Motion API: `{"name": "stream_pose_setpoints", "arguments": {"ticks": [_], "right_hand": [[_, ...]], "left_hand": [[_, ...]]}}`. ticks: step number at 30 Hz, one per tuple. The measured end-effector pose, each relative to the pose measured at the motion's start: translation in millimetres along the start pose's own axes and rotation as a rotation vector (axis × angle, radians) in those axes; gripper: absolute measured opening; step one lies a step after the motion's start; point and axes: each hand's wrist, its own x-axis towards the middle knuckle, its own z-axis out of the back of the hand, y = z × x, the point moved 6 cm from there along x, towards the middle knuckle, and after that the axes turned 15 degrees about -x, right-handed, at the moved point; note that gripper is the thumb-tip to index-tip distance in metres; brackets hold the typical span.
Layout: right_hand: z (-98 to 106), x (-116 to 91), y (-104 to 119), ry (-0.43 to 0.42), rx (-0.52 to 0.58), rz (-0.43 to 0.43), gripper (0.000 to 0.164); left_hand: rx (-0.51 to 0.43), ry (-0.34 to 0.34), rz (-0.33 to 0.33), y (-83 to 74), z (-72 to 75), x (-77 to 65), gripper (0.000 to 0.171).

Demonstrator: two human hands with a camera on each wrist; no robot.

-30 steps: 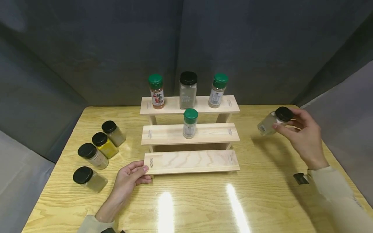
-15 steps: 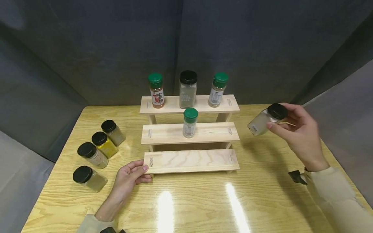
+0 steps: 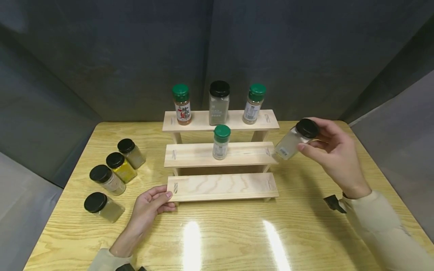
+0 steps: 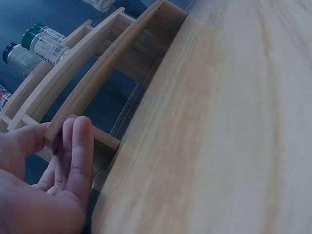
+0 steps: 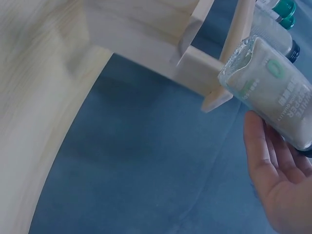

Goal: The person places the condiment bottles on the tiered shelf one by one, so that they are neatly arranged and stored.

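Observation:
A white pepper jar (image 3: 289, 145) with a black lid is held by my right hand (image 3: 340, 160), tilted with its base toward the rack's right end. The right wrist view shows its printed label (image 5: 287, 87). Thumb and fingers of my left hand (image 3: 147, 209) pinch the left end of the lowest shelf on a three-step wooden spice rack (image 3: 222, 188). On the top step stand a red-labelled green-capped shaker (image 3: 183, 109), a black-lidded pepper jar (image 3: 219, 107) and another green-capped shaker (image 3: 252, 109). One more green-capped shaker (image 3: 220, 146) is mid-step.
Several black-lidded jars line the left of the wooden table (image 3: 230, 241): a greyish one (image 3: 135, 156), a yellow one (image 3: 125, 171), a labelled one (image 3: 114, 184) and a front one (image 3: 111, 210). Dark curtain (image 3: 142, 56) closes off the back.
My right hand has carried the white pepper jar leftward, up to the right end of the rack's middle step. The left hand keeps its place on the lowest shelf.

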Motion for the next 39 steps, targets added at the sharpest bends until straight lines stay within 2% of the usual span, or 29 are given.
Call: {"name": "stream_pose_setpoints", "arguments": {"ticks": [4, 9, 18, 26, 39], "right_hand": [[-8.3, 2.2, 4.4, 0.029, -0.019, 0.004, 0.054], [-18.4, 5.8, 9.4, 0.071, 0.008, 0.025, 0.055], [-34.8, 14.0, 13.5, 0.107, 0.017, 0.012, 0.055], [-49.5, 22.7, 12.8, 0.211, -0.027, 0.028, 0.057], [-65.9, 32.7, 7.8, 0.352, -0.002, 0.038, 0.057]], "left_hand": [[0.003, 0.001, 0.001, -0.2, -0.2, -0.2, 0.031], [0.003, 0.004, -0.003, -0.3, -0.2, -0.3, 0.031], [0.007, 0.011, 0.000, -0.6, -0.1, 0.3, 0.033], [0.007, 0.012, -0.005, 0.1, -0.4, 0.7, 0.034], [0.009, 0.015, -0.014, -0.1, -1.0, 1.1, 0.032]]}}
